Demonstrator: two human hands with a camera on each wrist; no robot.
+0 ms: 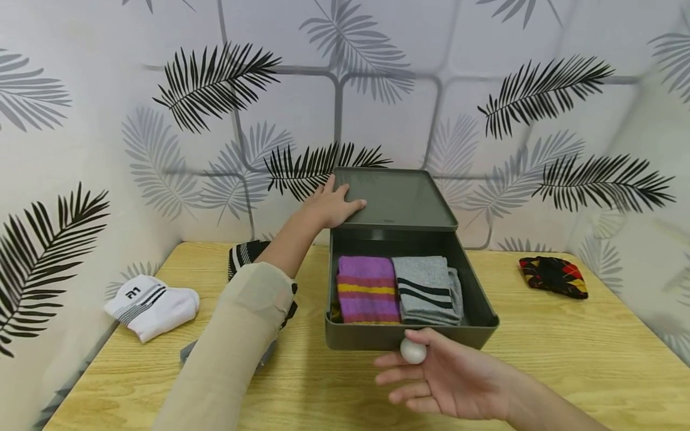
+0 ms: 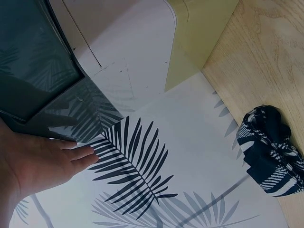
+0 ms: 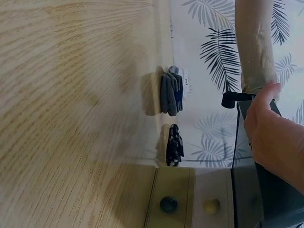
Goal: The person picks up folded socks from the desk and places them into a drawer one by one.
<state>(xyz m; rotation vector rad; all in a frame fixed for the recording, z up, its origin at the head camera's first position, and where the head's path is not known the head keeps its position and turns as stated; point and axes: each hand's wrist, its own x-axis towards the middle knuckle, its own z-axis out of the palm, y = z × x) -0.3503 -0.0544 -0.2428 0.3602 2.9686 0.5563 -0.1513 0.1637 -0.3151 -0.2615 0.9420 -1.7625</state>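
Observation:
My left hand touches the left edge of the raised lid, its thumb over the lid's face. In the left wrist view its fingers extend beside the lid's dark corner. The dark grey-green box stands open below, holding a folded purple striped sock and folded grey socks with black stripes. Near the box's front, my right hand has its fingers loosely extended. A small white ball-shaped thing shows by the right thumb; whether the hand holds it, I cannot tell.
White socks lie on the wooden table at left. Black-and-white socks and a grey item are partly hidden by the left arm. At right lies a red, yellow and black bundle. Leaf-patterned walls enclose the table.

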